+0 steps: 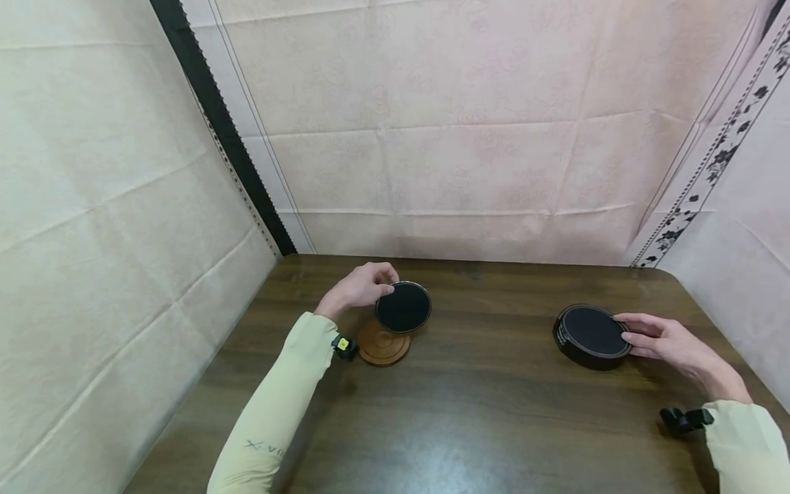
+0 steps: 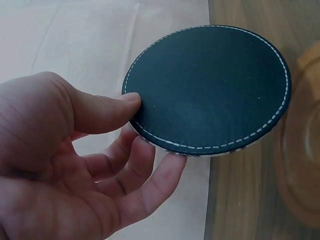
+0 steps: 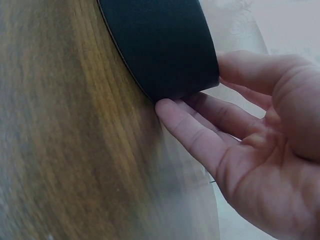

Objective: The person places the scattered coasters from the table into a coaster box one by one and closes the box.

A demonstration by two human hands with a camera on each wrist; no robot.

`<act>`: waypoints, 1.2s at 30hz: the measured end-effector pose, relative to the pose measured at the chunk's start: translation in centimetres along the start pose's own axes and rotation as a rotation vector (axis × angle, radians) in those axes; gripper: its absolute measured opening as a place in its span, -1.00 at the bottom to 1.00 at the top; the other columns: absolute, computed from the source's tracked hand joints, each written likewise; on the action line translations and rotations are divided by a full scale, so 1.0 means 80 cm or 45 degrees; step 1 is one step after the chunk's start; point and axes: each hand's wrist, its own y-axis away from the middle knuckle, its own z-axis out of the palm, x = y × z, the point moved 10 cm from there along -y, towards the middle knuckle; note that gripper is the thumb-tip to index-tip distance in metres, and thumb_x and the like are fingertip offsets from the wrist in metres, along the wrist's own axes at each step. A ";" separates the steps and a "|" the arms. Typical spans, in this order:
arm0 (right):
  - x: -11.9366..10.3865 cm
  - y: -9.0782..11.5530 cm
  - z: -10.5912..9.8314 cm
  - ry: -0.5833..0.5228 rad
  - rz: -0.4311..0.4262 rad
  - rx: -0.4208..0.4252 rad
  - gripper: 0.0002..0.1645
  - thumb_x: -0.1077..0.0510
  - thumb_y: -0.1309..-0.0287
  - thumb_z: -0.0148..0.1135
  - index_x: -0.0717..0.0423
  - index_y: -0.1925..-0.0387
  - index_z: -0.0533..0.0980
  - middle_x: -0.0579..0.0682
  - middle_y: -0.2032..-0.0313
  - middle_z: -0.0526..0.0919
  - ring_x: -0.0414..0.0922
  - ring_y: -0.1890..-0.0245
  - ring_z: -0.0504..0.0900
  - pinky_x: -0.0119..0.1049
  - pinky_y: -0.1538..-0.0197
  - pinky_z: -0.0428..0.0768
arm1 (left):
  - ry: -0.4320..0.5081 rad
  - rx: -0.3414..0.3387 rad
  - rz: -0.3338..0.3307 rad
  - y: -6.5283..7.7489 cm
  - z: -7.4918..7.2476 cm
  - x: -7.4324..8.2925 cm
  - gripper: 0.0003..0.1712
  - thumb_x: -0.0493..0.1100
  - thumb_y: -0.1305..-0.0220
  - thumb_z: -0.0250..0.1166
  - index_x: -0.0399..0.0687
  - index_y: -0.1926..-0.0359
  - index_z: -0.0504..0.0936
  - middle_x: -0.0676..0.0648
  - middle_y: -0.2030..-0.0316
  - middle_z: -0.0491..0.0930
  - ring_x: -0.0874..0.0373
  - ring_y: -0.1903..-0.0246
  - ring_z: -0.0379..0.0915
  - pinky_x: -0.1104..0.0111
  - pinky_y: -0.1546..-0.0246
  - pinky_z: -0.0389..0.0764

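Note:
My left hand pinches a black round coaster by its edge, thumb on the dark face and fingers beneath. White stitching runs round the coaster's rim in the left wrist view. In the head view the tilted coaster overlaps a brown wooden disc with ringed grooves, which lies on the table. Over at the right, my right hand holds the side of a black round coaster holder, thumb and fingers spread about its curved wall. The holder sits on the table, with a black disc-shaped top face showing.
The brown wooden table has rounded far corners. Behind it hangs a pale cloth, with more cloth along both sides. A black camera sits at the right wrist, and another device at the left wrist.

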 end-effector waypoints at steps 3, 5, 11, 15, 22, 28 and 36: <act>-0.001 0.000 0.000 -0.002 -0.012 -0.006 -0.40 0.19 -0.33 0.20 0.29 -0.32 0.28 -0.54 0.08 0.55 -0.42 0.13 0.65 -0.36 0.14 0.69 | 0.042 -0.002 -0.001 -0.005 0.005 0.006 -0.88 -0.21 -0.38 0.21 0.03 0.09 0.57 -0.12 0.42 0.57 0.16 0.56 0.41 0.39 0.48 0.47; -0.001 -0.001 0.000 0.002 -0.007 -0.005 -0.39 0.18 -0.32 0.21 0.29 -0.32 0.28 -0.55 0.08 0.55 -0.42 0.13 0.65 -0.36 0.13 0.69 | 0.066 -0.005 -0.009 -0.008 0.008 0.009 -0.88 -0.20 -0.38 0.21 0.02 0.09 0.57 -0.13 0.40 0.58 0.16 0.57 0.42 0.40 0.49 0.49; 0.001 -0.003 0.000 0.017 0.009 0.011 -0.33 0.15 -0.31 0.23 0.34 -0.34 0.24 -0.57 0.09 0.55 -0.41 0.12 0.66 -0.37 0.12 0.69 | 0.120 -0.001 -0.055 -0.016 0.017 0.012 -0.88 -0.19 -0.38 0.22 0.05 0.10 0.57 -0.13 0.34 0.58 0.13 0.53 0.46 0.38 0.47 0.55; -0.001 -0.003 -0.001 0.021 0.006 0.013 -0.33 0.15 -0.32 0.22 0.35 -0.33 0.24 -0.56 0.09 0.54 -0.41 0.12 0.66 -0.37 0.13 0.68 | 0.210 -0.011 -0.053 -0.022 0.025 0.018 -0.87 -0.21 -0.37 0.23 0.03 0.08 0.58 -0.12 0.31 0.56 0.09 0.49 0.52 0.36 0.42 0.62; 0.000 0.000 0.000 0.006 0.011 0.002 -0.33 0.15 -0.31 0.23 0.34 -0.33 0.24 -0.55 0.09 0.54 -0.42 0.12 0.65 -0.37 0.12 0.68 | 0.345 -0.053 0.022 -0.033 0.042 0.046 -0.84 -0.23 -0.37 0.23 -0.02 0.05 0.57 -0.14 0.30 0.54 0.03 0.43 0.60 0.17 0.27 0.71; 0.000 0.001 -0.001 0.014 0.011 0.017 -0.33 0.15 -0.31 0.22 0.34 -0.34 0.23 -0.56 0.09 0.54 -0.43 0.12 0.65 -0.38 0.12 0.68 | 0.473 -0.083 0.085 -0.048 0.061 0.073 -0.84 -0.22 -0.39 0.21 -0.02 0.04 0.56 -0.15 0.28 0.53 -0.03 0.39 0.61 0.27 0.32 0.70; 0.000 0.000 0.000 0.035 0.041 0.020 -0.26 0.10 -0.30 0.25 0.35 -0.36 0.21 -0.56 0.09 0.52 -0.42 0.11 0.65 -0.37 0.10 0.68 | 0.580 -0.115 0.088 -0.070 0.097 0.098 -0.84 -0.24 -0.38 0.22 -0.03 0.05 0.56 -0.13 0.32 0.50 -0.06 0.41 0.63 0.19 0.27 0.72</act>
